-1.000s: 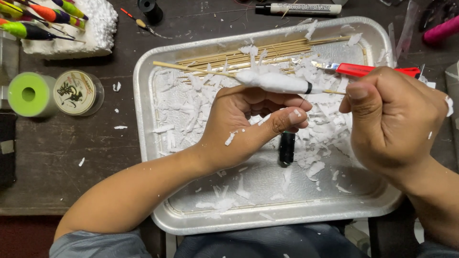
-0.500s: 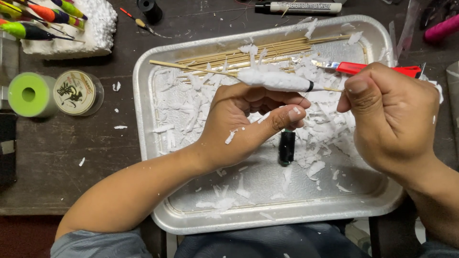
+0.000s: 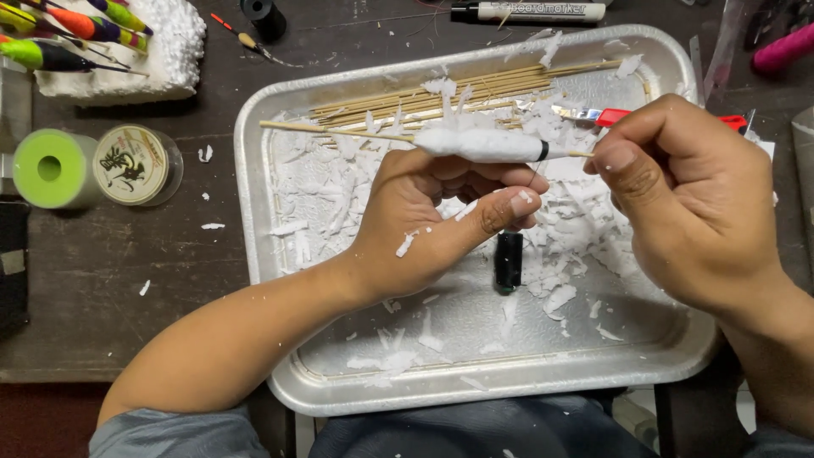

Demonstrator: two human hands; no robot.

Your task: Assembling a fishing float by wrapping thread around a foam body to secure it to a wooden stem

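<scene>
A dark, worn wooden table point(image 3: 127, 280) fills the scene, its surface scratched and flecked with white crumbs. Its near edge runs along the bottom left, with a strip of reddish-brown floor point(image 3: 42, 420) below it. Even overhead light falls on the wood, casting only soft, short shadows.
</scene>
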